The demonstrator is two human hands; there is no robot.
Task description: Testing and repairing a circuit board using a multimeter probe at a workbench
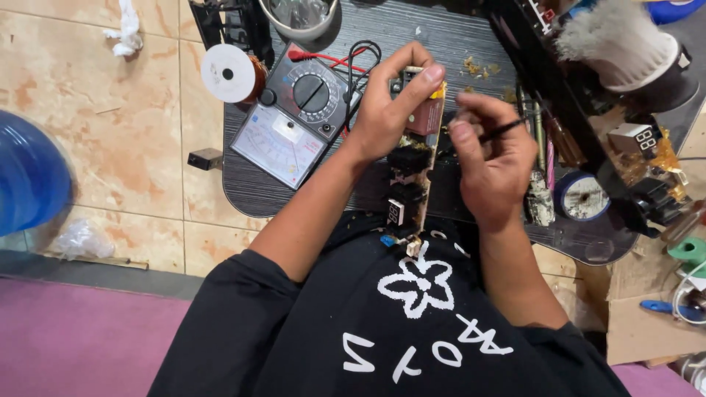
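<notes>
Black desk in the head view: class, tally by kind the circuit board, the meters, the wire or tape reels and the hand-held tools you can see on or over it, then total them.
Circuit board, in the left hand: 1
Analog multimeter: 1
Reels: 2, a white spool and a roll of tape
Thin dark tool, in the right hand: 1
Total: 5

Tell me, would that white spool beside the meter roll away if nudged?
Probably. The white spool seems to rest on its rims beside the meter, near the table edge, so it might roll off. It looks light.
</notes>
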